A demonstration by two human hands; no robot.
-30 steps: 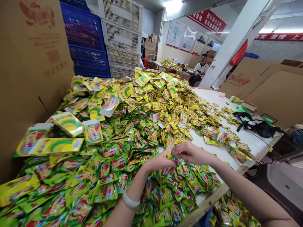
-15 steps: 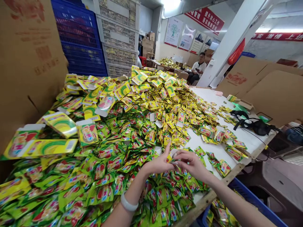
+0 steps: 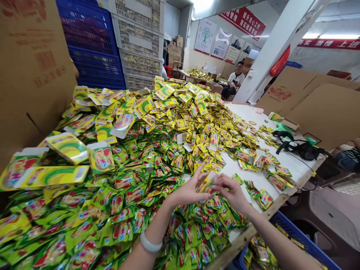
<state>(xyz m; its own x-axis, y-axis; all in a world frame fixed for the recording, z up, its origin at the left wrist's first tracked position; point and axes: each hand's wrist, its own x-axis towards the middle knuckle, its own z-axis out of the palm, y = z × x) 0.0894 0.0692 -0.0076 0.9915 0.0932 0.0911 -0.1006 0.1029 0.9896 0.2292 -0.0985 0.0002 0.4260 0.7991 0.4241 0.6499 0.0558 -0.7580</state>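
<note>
Over the heap, both my hands meet around a small yellow carton (image 3: 206, 183), blurred and partly covered by fingers. My left hand (image 3: 188, 191), with a pale bangle on its wrist, grips the carton from the left, one finger raised. The fingertips of my right hand (image 3: 232, 192) are pinched together at the carton's right end. Beneath lie many green candy sachets (image 3: 123, 230) with red and pink print. Flattish yellow-green cartons (image 3: 101, 159), several with white flaps open, lie on the left of the pile. Smaller yellow sachets (image 3: 205, 131) spread behind my hands.
A white tabletop (image 3: 236, 165) with a wooden edge runs along the right, above a blue crate (image 3: 298, 240) of packets. Black straps (image 3: 302, 150) lie at the far right. A large cardboard box (image 3: 33, 75) and stacked crates (image 3: 140, 41) stand left. A person (image 3: 236, 80) sits behind.
Both hands stay close together at the carton, which now shows more of its printed yellow side. My right fingers have shifted slightly up and right. The view has moved a little.
</note>
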